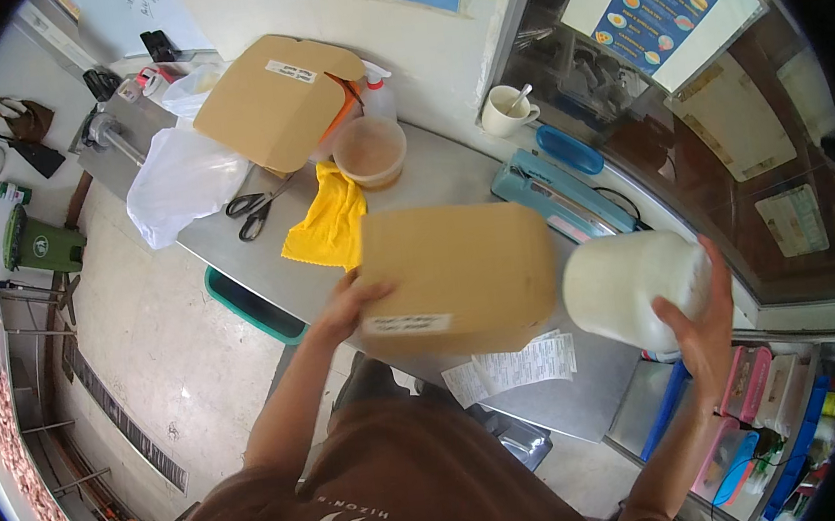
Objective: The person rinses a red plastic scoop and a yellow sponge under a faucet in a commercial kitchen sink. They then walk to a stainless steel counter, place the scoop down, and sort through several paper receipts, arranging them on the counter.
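My left hand [350,304] grips the left edge of a brown cardboard box [456,272] with a white printed label, held above the steel table [235,244]. At the right, my right hand [698,316] is round the base of a white plastic jar [627,285], tilted on its side. Behind the box, a yellow cloth [331,220] lies beside a round clear tub [369,152] with brownish contents. Black-handled scissors [254,208] rest left of the cloth. Printed paper slips [522,367] lie on the table near me.
A teal bag sealer [558,198], a blue lid [570,149] and a white mug [507,111] with a spoon stand along the window. Another brown cardboard piece [281,96], a spray bottle [379,95] and a white plastic bag [184,181] are further back. A green bin [248,307] stands below the table edge.
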`<state>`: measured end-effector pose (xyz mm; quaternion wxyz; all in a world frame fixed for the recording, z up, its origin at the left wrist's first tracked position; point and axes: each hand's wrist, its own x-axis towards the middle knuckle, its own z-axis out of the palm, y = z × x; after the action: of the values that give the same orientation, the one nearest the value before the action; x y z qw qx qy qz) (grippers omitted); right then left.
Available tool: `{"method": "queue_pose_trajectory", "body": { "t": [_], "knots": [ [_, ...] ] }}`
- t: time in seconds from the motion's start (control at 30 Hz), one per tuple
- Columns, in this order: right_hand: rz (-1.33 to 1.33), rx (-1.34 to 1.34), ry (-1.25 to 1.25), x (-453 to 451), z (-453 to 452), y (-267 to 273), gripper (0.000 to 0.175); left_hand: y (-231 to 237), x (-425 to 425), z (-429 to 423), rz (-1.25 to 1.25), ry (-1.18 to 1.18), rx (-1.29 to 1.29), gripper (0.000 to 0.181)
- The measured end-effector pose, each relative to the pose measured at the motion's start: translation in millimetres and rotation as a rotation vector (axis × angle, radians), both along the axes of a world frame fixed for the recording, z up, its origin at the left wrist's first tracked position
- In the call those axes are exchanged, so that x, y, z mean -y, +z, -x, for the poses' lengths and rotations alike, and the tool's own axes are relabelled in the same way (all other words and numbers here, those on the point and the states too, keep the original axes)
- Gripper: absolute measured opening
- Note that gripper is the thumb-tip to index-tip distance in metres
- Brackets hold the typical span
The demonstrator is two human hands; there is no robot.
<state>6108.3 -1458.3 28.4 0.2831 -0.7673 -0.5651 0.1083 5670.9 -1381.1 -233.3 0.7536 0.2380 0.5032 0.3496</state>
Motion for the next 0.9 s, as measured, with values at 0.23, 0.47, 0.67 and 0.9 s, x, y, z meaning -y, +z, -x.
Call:
{"method": "queue_pose_trajectory", "body": {
  "t": [0.23,0.47,0.67,0.9],
  "knots": [
    [-0.005,0.117,0.432,-116,103,-32,0.097,81,133,168,-0.07,0.328,-0.079,0.069],
    [0.212,0.3,0.385,-228,217,-88,0.102,122,194,311,-0.224,0.872,-0.277,0.057],
    [-0.001,0.351,0.328,-290,224,-143,0.101,152,131,444,-0.293,0.93,-0.219,0.061],
    [-0.041,0.345,0.084,-251,235,-138,0.084,179,-127,634,-0.404,0.643,-0.492,0.048]
  ]
}}
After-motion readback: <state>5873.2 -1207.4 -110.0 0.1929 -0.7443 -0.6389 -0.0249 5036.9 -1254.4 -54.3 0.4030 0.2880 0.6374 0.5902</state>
